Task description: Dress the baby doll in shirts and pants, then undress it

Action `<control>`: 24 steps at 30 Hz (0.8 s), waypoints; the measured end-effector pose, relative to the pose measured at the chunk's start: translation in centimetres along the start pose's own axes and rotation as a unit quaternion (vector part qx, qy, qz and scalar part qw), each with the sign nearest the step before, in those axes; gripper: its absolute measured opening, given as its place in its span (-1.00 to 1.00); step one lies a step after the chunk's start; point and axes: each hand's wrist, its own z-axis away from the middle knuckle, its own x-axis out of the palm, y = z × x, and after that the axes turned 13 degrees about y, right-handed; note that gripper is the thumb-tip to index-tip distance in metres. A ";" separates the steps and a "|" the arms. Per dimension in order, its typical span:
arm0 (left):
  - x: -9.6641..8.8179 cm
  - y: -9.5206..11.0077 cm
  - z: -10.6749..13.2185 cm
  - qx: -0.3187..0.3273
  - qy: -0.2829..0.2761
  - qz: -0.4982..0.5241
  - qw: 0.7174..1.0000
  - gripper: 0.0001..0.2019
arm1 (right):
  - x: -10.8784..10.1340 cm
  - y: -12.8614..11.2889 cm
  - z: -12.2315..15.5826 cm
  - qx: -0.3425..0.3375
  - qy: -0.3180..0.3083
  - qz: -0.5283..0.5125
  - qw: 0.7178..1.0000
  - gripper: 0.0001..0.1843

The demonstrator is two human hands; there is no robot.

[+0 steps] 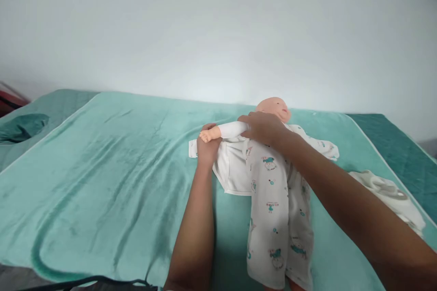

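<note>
Teal blanket under doll; your left hand fingers curl round its wrist, right hand fingers clasp its upper arm.

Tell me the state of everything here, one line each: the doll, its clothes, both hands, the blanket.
Doll: lying on its back.
Doll's arm: stretched out sideways, sleeved.
Romper: on the doll, front flap lying open.
Left hand: curled at the doll's wrist, grip unclear.
Right hand: clasped over the doll's arm near the shoulder.
Blanket: spread out, creased.
Spare garment: crumpled at the right.
</note>
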 end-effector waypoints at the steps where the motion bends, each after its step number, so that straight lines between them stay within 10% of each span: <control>1: -0.3 -0.1 -0.1 -0.022 0.002 0.040 0.999 -0.53 | 0.5 -0.2 -0.4 0.000 -0.011 -0.001 1.000 -0.70; 7: -1.7 -0.9 -0.8 -0.129 0.134 0.158 0.970 -0.63 | 2.7 -1.4 -1.7 -0.015 -0.027 0.010 0.999 -0.72; 12: -0.9 -0.1 -0.1 -0.009 0.212 0.088 0.973 -0.78 | 2.9 -2.5 -1.2 -0.013 -0.010 0.016 1.000 -0.74; 18: 0.2 0.5 1.1 0.158 0.060 -0.152 0.974 -0.78 | 1.4 0.3 2.5 0.050 0.079 -0.121 0.988 -0.64; 24: 1.0 0.8 1.5 0.205 -0.066 -0.287 0.933 -0.65 | 5.6 7.2 9.1 0.247 0.295 -0.244 0.890 -0.56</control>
